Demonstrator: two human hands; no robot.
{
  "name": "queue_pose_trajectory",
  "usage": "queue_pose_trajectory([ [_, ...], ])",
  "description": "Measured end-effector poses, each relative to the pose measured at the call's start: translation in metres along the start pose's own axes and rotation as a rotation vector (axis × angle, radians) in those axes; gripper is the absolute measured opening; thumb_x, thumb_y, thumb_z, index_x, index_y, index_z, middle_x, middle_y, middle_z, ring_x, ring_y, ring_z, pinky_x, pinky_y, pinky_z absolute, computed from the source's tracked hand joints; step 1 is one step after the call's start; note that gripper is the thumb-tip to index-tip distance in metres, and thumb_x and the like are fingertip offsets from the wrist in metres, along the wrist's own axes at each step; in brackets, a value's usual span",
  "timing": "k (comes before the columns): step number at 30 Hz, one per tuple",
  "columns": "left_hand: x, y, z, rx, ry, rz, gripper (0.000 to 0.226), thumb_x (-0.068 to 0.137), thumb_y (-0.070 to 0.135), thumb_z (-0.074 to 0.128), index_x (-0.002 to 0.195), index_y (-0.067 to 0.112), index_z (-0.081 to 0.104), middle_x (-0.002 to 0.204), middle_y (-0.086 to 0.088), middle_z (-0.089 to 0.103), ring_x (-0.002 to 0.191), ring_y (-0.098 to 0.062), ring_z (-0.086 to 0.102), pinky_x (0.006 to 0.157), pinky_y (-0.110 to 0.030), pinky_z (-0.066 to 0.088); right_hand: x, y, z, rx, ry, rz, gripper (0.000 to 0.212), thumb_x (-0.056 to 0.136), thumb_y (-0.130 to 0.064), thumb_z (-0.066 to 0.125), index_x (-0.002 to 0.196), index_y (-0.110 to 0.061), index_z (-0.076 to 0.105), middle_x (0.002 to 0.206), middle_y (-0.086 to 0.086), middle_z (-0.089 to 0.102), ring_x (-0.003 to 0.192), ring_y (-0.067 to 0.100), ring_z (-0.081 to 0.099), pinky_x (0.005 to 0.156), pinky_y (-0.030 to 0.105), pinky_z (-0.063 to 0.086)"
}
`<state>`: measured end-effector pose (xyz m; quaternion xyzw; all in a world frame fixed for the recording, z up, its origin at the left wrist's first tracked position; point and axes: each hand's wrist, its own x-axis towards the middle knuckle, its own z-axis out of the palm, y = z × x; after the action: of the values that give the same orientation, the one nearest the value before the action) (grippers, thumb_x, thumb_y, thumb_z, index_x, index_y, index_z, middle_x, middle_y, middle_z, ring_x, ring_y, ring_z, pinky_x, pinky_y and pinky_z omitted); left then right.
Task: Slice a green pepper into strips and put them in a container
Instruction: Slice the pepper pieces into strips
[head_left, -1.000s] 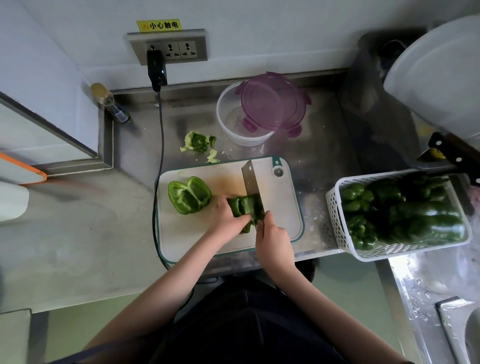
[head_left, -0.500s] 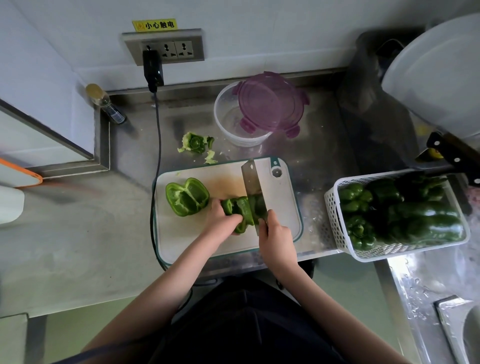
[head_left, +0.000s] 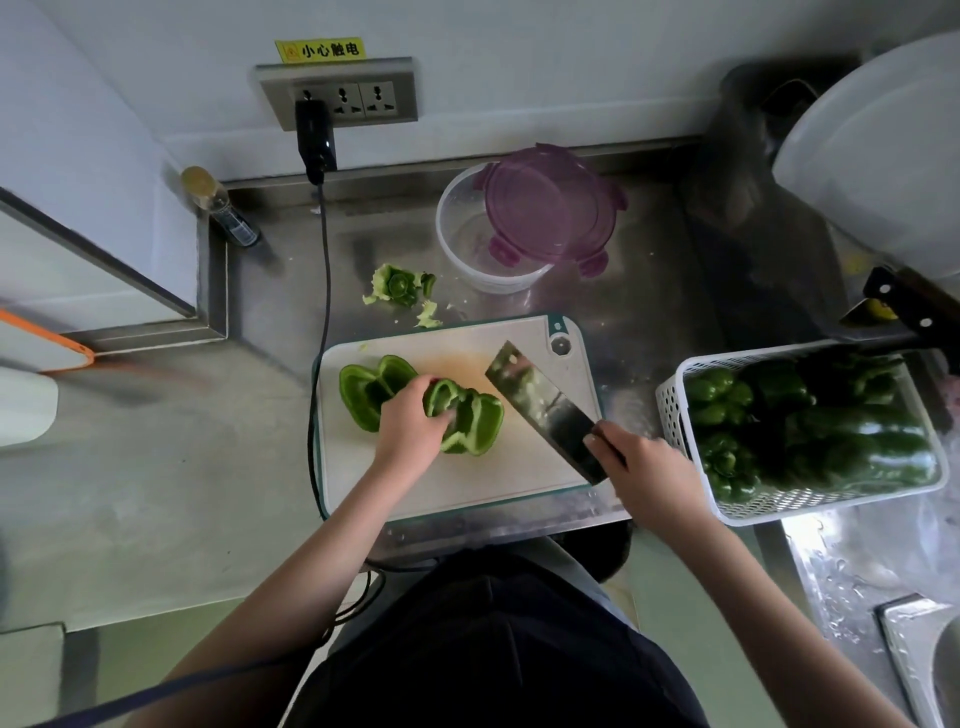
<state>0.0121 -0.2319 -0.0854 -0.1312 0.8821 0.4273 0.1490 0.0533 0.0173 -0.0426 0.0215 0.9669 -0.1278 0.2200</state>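
Left hand (head_left: 410, 431) on the glossy green pepper half (head_left: 467, 421), fingers curled over its near edge and gripping it, hollow side up, on the pale plastic cutting board with the teal rim (head_left: 467, 488). Looks like it is being turned or flattened so the blade gets a stable surface. No strips on the board yet that I can make out, so the slicing proper seems barely begun.

Right hand (head_left: 644, 473) is wrapped round the handle of the broad steel cleaver (head_left: 545, 410), thumb up near the blade's heel. The blade is clear of the pepper, angled off to the right of the gripped half, tip pointing away from the body. Sensible: the edge stays out of the way while the other hand arranges the piece.

Just left of the gripped half, partly under that hand, lies the second green pepper half (head_left: 366, 389), also hollow up, waiting its turn. Beyond the grip, past the board's far edge, sits the torn pale-green core and stem (head_left: 397, 286) on the steel counter (head_left: 649, 312). Further back stands the round clear plastic container (head_left: 467, 249), its purple clip lid (head_left: 550, 208) tipped across the rim, leaving part of the mouth open for strips. To the right of the knife hand, a white perforated basket (head_left: 670, 405) holds more whole peppers.
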Motion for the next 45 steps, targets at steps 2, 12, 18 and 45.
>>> queue_pose_trajectory([
  [2,0.005,0.0,-0.006,0.061,-0.022,0.022,0.042,0.086,0.015,0.066,0.125,0.012,0.049,0.112,-0.003,0.061,0.098,-0.018,0.061,0.077,-0.022,0.047,0.002,0.006,-0.006,-0.008,-0.044,-0.039,0.026,0.097,-0.046,0.036,0.097,-0.024,0.051,0.07,-0.001,0.056,0.068,0.031,0.059,0.057,0.033,0.044],
  [12,0.008,0.0,-0.014,0.243,-0.006,0.121,0.023,0.093,0.009,0.053,0.115,0.007,0.047,0.094,-0.01,0.065,0.079,-0.023,0.064,0.067,-0.036,0.054,0.007,-0.007,0.006,0.003,-0.123,-0.134,0.024,0.099,-0.042,0.034,0.082,-0.026,0.037,0.064,-0.003,0.052,0.064,0.026,0.055,0.055,0.032,0.041],
  [18,0.007,0.0,-0.013,0.24,-0.007,0.122,0.022,0.093,0.007,0.053,0.114,0.006,0.047,0.092,-0.01,0.065,0.079,-0.025,0.065,0.07,-0.04,0.056,0.003,-0.015,0.012,0.03,-0.119,-0.071,0.026,0.099,-0.043,0.034,0.093,-0.021,0.047,0.071,0.006,0.059,0.065,0.03,0.058,0.06,0.036,0.049],
  [45,0.01,-0.004,-0.008,0.179,0.04,0.149,0.019,0.09,0.003,0.056,0.108,0.005,0.049,0.097,-0.011,0.065,0.085,-0.026,0.064,0.071,-0.035,0.05,0.003,-0.02,0.034,0.86,-0.492,0.343,0.032,0.1,-0.038,0.039,0.082,-0.011,0.037,0.051,-0.001,0.019,0.036,0.011,0.017,0.039,0.015,0.02],
])
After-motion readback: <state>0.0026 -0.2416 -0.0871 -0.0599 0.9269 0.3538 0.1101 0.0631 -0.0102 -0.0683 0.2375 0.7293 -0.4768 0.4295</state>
